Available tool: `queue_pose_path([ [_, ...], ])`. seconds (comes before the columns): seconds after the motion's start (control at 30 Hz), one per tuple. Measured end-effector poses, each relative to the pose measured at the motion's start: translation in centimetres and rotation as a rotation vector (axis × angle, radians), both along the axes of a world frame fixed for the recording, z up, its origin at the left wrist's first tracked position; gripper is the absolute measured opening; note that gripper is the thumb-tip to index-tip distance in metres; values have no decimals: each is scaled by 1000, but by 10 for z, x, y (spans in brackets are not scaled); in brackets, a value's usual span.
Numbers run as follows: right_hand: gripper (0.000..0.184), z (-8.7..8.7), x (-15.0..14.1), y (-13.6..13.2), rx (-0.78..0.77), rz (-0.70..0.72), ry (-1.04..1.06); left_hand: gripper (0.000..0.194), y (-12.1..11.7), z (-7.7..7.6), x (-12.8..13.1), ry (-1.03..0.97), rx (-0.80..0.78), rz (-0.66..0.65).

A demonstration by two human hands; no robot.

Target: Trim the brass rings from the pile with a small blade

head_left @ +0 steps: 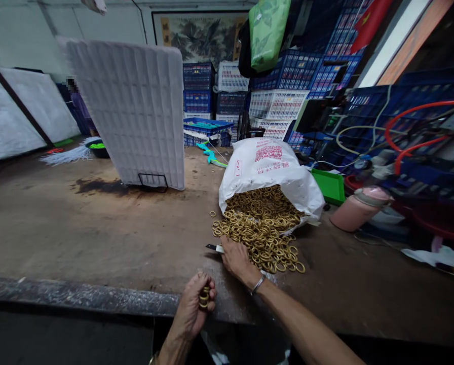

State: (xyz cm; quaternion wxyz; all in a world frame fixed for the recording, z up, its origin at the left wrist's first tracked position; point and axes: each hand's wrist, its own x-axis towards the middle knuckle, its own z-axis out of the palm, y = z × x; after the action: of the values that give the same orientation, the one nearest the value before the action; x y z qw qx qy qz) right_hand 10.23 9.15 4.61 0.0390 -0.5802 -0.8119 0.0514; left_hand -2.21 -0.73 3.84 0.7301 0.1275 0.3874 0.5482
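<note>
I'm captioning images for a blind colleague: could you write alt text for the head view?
A person's left hand holds several golden rings, while the right hand is at the edge of a ring pile spilling from an open white sack on a brown tabletop. Farther back stand a white ribbed panel and stacked crates.

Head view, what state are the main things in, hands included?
White sack with red print, on its side, mouth open
Gold-coloured round rings, loose, partly spilled out
Left hand, closed around several rings
Right hand, at the heap's edge, grip unclear
White ribbed rectangular panel, standing on edge
Pink cylindrical bottle, lid on
Blue plastic crates, stacked
</note>
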Motion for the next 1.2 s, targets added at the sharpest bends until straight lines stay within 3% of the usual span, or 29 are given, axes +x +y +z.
queue_pose_path([
  [0.1,24,2,6,-11,-29,54,74,35,2,4,5,97,32,10],
  [0.23,28,6,13,-30,-88,110,353,44,2,5,13,267,52,33],
  [0.37,21,6,16,-47,-126,129,547,43,2,3,16,371,71,-23],
  [0.6,13,-3,17,-59,-110,148,673,38,2,1,16,416,81,25],
  [0.73,13,0,15,-61,-125,146,730,36,0,1,14,428,127,-70],
  [0.87,19,7,11,-61,-198,59,806,32,-1,1,13,546,145,-55],
  [1.0,28,10,9,-60,-413,-67,891,26,-2,3,13,696,212,-26],
  [1.1,28,8,9,-59,-545,-136,958,25,-2,3,13,681,236,-47],
  [1.2,21,5,8,-57,-515,-165,1006,30,-1,1,13,590,182,-94],
])
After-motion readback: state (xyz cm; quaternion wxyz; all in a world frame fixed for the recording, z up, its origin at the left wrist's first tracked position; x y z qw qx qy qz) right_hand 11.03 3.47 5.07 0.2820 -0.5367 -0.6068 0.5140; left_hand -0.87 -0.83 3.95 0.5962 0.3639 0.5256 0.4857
